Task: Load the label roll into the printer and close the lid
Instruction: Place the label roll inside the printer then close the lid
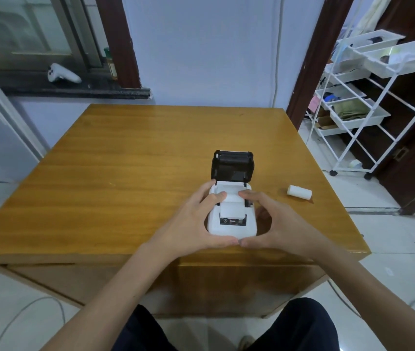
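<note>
The printer [231, 219], a small white unit, stood on the wooden bench [125, 173] toward its near edge. Its black lid [232, 165] was raised upright at the rear, exposing the white paper compartment. The left hand [196, 219] grasped the printer's left side, thumb along the near edge and fingertips resting at the compartment rim. The right hand [274, 221] grasped the right side in mirrored fashion, its thumb meeting the left thumb in front of the unit. Neither hand held the roll. The label roll [299, 192], white and lying on its side, rested on the bench to the right of the printer, well apart from both hands. A white wire rack [368, 102] stood on the floor beyond the bench's right side.
</note>
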Demonstrator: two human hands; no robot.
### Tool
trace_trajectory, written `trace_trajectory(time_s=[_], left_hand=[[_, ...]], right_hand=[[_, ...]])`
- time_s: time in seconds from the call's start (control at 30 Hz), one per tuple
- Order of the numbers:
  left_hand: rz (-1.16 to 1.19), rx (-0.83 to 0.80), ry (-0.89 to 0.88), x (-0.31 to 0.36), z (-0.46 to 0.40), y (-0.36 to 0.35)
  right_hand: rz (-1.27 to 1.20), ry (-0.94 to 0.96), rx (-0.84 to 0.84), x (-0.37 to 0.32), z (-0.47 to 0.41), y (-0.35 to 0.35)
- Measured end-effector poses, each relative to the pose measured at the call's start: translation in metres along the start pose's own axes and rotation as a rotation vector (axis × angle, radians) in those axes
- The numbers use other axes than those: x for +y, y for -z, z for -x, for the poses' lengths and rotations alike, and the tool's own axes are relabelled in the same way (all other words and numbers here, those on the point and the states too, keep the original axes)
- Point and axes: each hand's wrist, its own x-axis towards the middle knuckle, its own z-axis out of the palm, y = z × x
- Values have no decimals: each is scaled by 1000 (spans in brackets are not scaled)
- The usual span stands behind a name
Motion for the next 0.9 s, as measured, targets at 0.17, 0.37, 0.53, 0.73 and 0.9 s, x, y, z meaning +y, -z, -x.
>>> trace_trajectory(time_s=[0.17, 0.37, 0.53, 0.73, 0.9], left_hand=[[25, -6, 62, 4, -3, 4], [4, -26, 74, 4, -3, 6], [24, -10, 70, 4, -2, 5], [36, 6, 60, 4, -1, 6], [19, 26, 69, 6, -1, 6]], right_hand=[[27, -47, -36, -4, -8, 6], [-56, 15, 57, -1, -6, 0], [-342, 43, 583, -1, -25, 7], [-652, -103, 343, -13, -66, 16], [-713, -94, 346, -18, -56, 4]])
